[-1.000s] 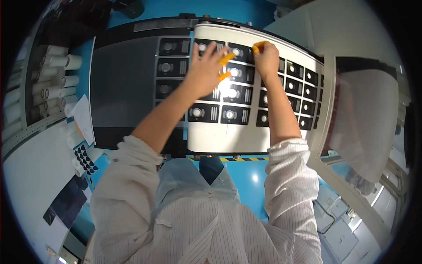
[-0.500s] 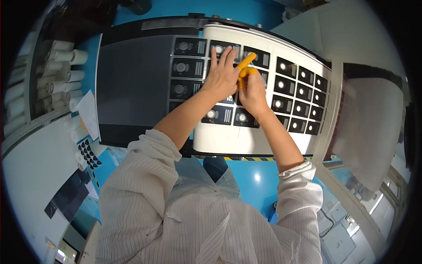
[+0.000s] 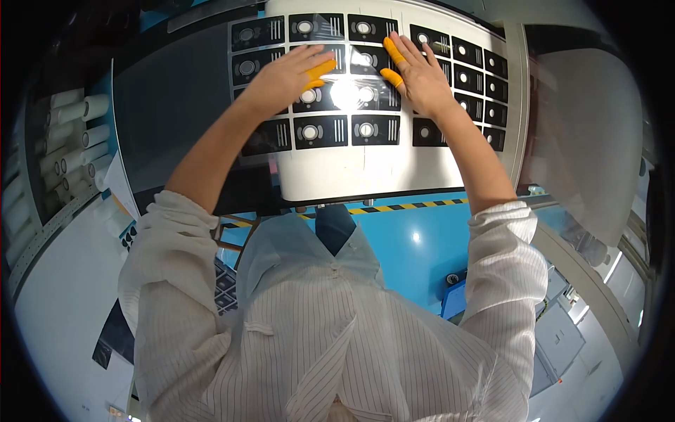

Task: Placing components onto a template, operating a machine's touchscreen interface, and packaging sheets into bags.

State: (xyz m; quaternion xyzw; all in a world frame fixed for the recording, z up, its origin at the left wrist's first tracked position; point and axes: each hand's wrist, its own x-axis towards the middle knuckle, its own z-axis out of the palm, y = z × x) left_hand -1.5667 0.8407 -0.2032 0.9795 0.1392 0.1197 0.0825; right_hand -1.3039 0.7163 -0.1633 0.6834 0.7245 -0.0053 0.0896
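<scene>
Black rectangular panels (image 3: 320, 131), each with a pale round spot and a set of light stripes, lie in rows on a bright white surface (image 3: 330, 176). A glossy clear film seems to cover some of them, with a strong glare in the middle. My left hand (image 3: 281, 79) rests flat over the panels left of centre, fingers stretched to the right. Spread over the panels right of centre is my right hand (image 3: 422, 81), fingers pointing up and away. Orange finger cots (image 3: 320, 69) cover the thumb and index finger of each hand. Neither hand holds anything.
A dark grey flat section (image 3: 169, 105) adjoins the white surface on the left. White rolls (image 3: 95, 133) fill a rack at far left. On the right stands a frame with a large grey roll (image 3: 587, 155). Yellow-black striped tape (image 3: 415, 206) runs along the near edge above the blue floor (image 3: 394, 239).
My hands were together over the middle panels and have moved apart, left hand to the left, right hand to the right. The whole view has shifted, so the table sits higher.
</scene>
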